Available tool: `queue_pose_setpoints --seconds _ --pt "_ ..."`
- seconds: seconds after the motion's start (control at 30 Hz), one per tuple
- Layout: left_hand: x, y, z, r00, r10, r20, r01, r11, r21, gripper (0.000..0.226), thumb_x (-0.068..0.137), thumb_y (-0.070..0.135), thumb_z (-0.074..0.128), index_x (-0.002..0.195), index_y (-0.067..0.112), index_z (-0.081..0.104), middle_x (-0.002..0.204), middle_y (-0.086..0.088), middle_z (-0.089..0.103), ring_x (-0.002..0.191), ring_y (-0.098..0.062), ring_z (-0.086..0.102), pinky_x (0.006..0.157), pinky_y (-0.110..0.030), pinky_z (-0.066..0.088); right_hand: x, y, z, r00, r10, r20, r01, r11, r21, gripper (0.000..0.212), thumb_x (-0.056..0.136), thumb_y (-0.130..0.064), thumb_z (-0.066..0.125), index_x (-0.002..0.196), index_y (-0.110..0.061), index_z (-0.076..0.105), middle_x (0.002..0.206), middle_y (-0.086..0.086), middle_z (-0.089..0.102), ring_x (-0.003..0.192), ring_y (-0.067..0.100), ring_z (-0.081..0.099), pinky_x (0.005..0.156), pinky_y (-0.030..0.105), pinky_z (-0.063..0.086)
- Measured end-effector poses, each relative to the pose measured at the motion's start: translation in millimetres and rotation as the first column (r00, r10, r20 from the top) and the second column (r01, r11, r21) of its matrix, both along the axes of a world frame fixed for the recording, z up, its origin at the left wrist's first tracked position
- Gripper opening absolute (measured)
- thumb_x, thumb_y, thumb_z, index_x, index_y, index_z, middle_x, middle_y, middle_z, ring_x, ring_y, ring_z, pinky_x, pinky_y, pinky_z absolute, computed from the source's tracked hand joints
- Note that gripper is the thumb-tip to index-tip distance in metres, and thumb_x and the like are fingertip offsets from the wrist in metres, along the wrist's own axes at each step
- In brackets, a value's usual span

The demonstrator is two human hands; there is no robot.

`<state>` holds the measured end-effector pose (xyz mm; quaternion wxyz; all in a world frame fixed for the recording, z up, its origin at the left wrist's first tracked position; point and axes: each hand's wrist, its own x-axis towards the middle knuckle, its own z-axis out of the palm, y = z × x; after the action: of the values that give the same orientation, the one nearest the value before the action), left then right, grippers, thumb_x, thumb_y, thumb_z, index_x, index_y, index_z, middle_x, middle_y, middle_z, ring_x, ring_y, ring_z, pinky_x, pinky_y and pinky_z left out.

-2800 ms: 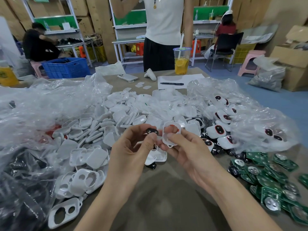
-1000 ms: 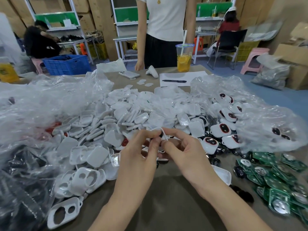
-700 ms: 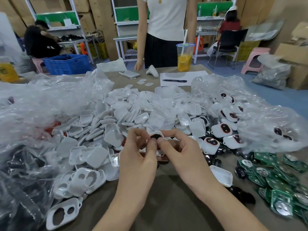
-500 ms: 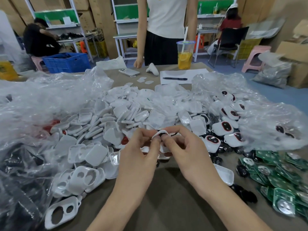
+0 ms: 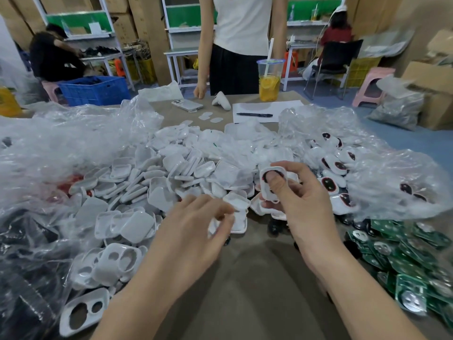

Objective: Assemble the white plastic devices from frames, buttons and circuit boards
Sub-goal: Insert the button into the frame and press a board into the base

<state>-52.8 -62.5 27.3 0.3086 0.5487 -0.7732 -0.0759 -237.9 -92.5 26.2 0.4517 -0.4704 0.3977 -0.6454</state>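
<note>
Your table (image 5: 245, 298) is brown and mostly buried. A clear bag (image 5: 63, 148) is heaped across the left side, and a second clear bag (image 5: 402, 182) on the right lies partly over the finished devices (image 5: 331, 185). The loose pile of white shells (image 5: 171, 175) fills the middle, from just past your fingers to the far edge. The green circuit boards (image 5: 407, 263) are heaped at the near right, beside your right forearm. The two-hole frames (image 5: 84, 312) sit at the near left, next to the shell pile. Your hands are apart. Your right hand (image 5: 304, 207) is raised over the pile's right edge, clamping one frame (image 5: 264, 191) between thumb and fingers, with the thumb pressed flat on its front over a dark, red-rimmed opening. Your left hand (image 5: 193, 231) is lower, with curled fingers over the white shells at the near edge of the pile. It's motion-blurred, so I can't tell whether it's gripping anything. A few black buttons (image 5: 274, 227) lie on the table between your hands. A cup (image 5: 269, 79) with a yellow drink stands at the far edge.
</note>
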Motion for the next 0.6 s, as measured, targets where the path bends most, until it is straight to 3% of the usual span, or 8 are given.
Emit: queue_pose_setpoints --seconds 0.07,0.2,0.33,0.47,0.6 --pt "6 -1 0 0.984 -0.061 0.168 0.061 0.998 0.003 0.020 0.095 0.046 0.058 0.110 0.039 0.069 0.108 0.023 0.057 0.106 -0.008 0.051 0.093 -0.028 0.041 -2 -2 1 0.999 -0.023 0.046 0.022 1.000 0.016 0.013 0.094 -0.015 0.069 0.091 -0.028 0.069 0.075 0.009 0.073 0.068 0.020 0.069 0.061 0.024 0.057" --pt "13 -5 -4 0.965 -0.047 0.260 0.023 0.995 0.095 0.042 0.093 0.060 0.053 0.134 0.049 0.054 0.138 0.022 0.040 0.127 -0.007 0.033 0.102 -0.025 0.027 0 -2 -1 0.999 -0.048 0.019 0.048 0.999 0.020 0.018 0.094 -0.016 0.068 0.087 -0.033 0.069 0.074 0.007 0.072 0.068 0.018 0.068 0.061 0.025 0.058" --pt "18 -9 -8 0.958 -0.013 0.287 -0.004 0.998 0.057 0.040 0.098 0.050 0.049 0.137 0.043 0.053 0.133 0.019 0.050 0.124 -0.012 0.042 0.098 -0.027 0.034 -1 -2 -1 0.998 -0.061 -0.020 0.061 0.998 0.008 0.021 0.095 -0.019 0.067 0.087 -0.038 0.068 0.074 0.002 0.072 0.069 0.016 0.068 0.061 0.024 0.057" --pt "29 -14 -11 0.972 0.008 0.235 -0.017 0.999 0.037 0.035 0.099 0.044 0.051 0.133 0.040 0.057 0.130 0.021 0.054 0.121 -0.005 0.042 0.089 -0.021 0.034 -4 -2 -2 0.995 -0.092 -0.038 0.092 0.996 0.003 0.020 0.095 -0.022 0.067 0.088 -0.040 0.068 0.077 0.001 0.073 0.071 0.021 0.071 0.060 0.022 0.057" --pt "32 -16 -11 0.974 0.037 0.224 -0.043 0.999 0.025 0.033 0.098 0.043 0.050 0.128 0.038 0.060 0.128 0.020 0.057 0.120 -0.009 0.045 0.095 -0.028 0.039 -5 -4 -4 0.994 -0.104 -0.033 0.105 0.994 0.009 0.015 0.096 -0.024 0.067 0.091 -0.038 0.068 0.074 -0.004 0.072 0.066 0.010 0.070 0.063 0.024 0.059"
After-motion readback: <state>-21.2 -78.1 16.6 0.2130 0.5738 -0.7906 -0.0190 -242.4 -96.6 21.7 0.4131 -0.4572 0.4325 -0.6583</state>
